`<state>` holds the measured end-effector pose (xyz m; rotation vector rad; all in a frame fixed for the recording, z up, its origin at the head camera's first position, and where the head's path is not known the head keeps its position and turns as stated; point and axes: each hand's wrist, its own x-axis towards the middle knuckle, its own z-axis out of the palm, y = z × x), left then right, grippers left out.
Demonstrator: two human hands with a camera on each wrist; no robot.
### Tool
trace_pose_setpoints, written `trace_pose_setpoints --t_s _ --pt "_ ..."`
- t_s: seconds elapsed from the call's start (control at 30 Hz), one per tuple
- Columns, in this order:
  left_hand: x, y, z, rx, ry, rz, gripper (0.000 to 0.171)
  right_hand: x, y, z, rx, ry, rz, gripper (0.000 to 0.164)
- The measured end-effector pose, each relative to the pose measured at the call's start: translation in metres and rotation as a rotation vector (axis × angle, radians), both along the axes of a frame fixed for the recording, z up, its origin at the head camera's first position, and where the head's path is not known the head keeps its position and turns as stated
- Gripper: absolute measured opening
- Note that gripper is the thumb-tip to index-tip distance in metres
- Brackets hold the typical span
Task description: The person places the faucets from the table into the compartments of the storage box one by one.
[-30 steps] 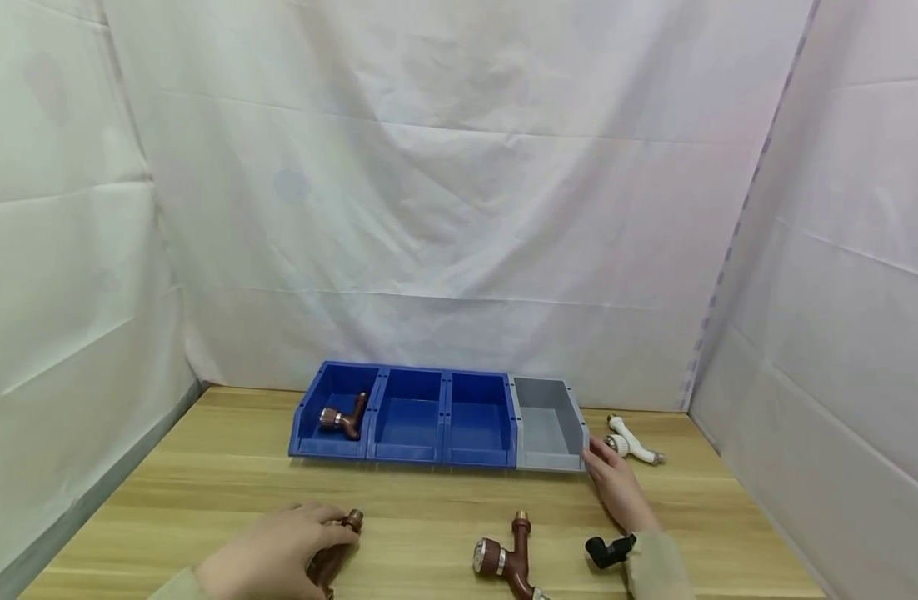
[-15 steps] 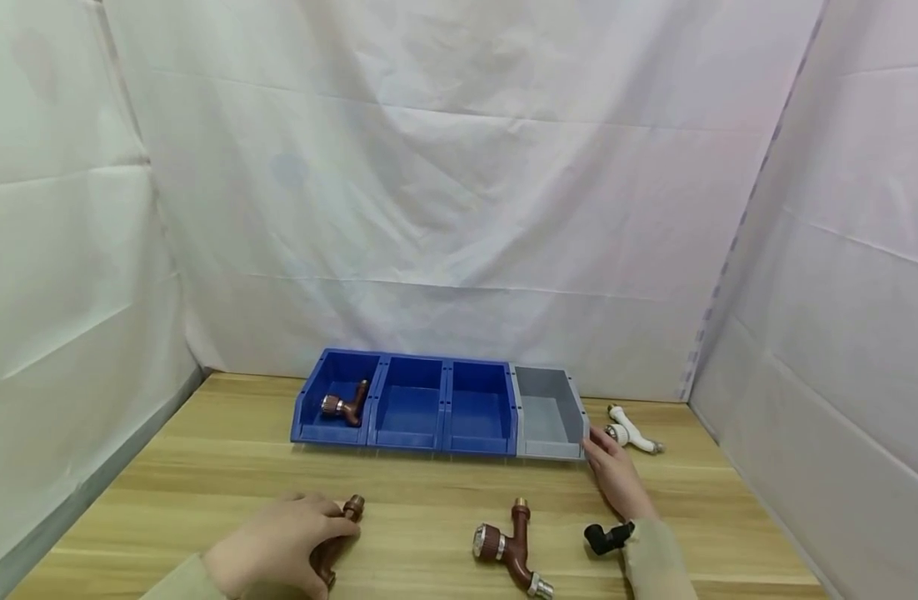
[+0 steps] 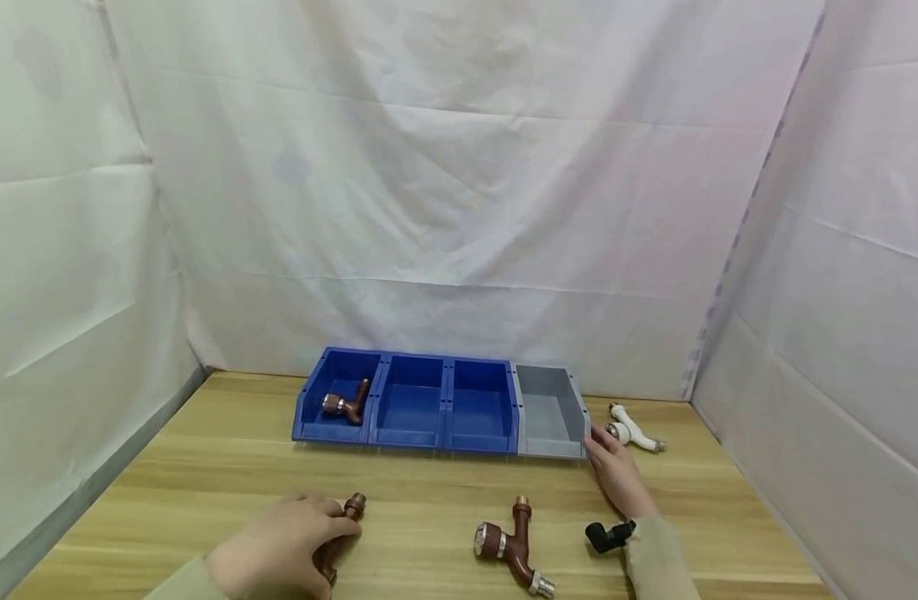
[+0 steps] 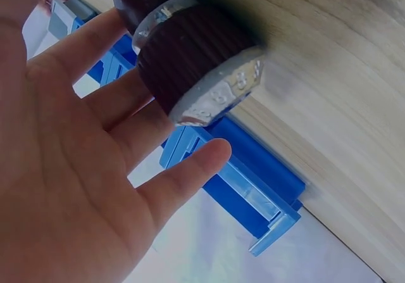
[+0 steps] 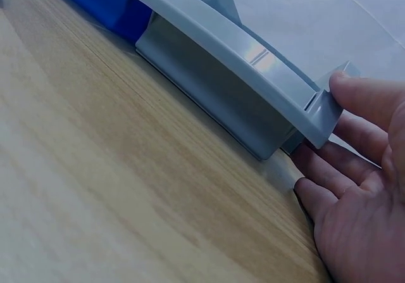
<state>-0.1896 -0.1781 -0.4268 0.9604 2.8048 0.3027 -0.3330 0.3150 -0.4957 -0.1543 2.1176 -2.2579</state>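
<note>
While left fingers grip brown tap, right fingers pinching grey bin

Glossy plastic bins — dull, ribbed tap knob with shiny metallic cap — wood-grain tabletop

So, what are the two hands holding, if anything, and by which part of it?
The left hand holds a brown tap by its body; the right hand pinches the gray bin at its front right corner.

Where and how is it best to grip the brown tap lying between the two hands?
Probably grip the brown tap across its slim pipe, from above: it lies on the table, its pipe uncovered and narrower than the knob sticking out sideways.
</note>
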Motion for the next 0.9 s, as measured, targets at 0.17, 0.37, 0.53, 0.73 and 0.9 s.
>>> trace_pose_setpoints --t_s 0.17,0.37,0.53,0.73,0.9 --pt "0.0006 0.0027 -0.0011 -0.006 0.013 0.002 0.058 -0.0007 -0.0002 0.0008 -0.013 -0.009 0.006 0.061" --pt "0.0005 0.0031 -0.0028 -0.015 0.032 -0.006 0.055 -0.0017 0.0010 -0.0013 -0.004 -0.009 -0.007 0.060" --pt "-0.0003 0.0015 -0.0040 -0.026 0.021 -0.007 0.058 -0.0010 0.0007 -0.0013 0.018 -0.007 -0.011 0.062" --pt "0.0009 0.0007 -0.0035 -0.020 0.024 -0.033 0.053 0.0010 0.0004 -0.0003 -0.007 -0.023 -0.014 0.062" --pt "0.0015 0.0014 -0.0022 -0.007 0.031 -0.031 0.051 0.0025 -0.0001 0.0028 -0.012 -0.028 -0.004 0.060"
